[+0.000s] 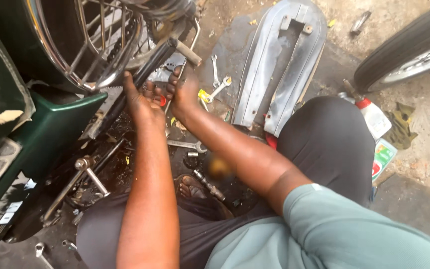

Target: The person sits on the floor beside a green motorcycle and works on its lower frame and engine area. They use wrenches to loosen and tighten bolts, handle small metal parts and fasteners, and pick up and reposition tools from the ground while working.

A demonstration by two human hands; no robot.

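White bottle (376,117), green carton (383,158) right.

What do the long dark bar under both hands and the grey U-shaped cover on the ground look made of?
Long dark bar: likely steel with a black finish, judging by its straight rigid form and dull sheen; the left hand and right hand both rest on it. Grey U-shaped cover: looks like pressed sheet metal, matte and worn, with folded edges.

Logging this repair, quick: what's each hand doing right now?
Left hand: pressed against the black bar; grip cannot be told.
Right hand: fingers curled by the same bar; grip cannot be told.
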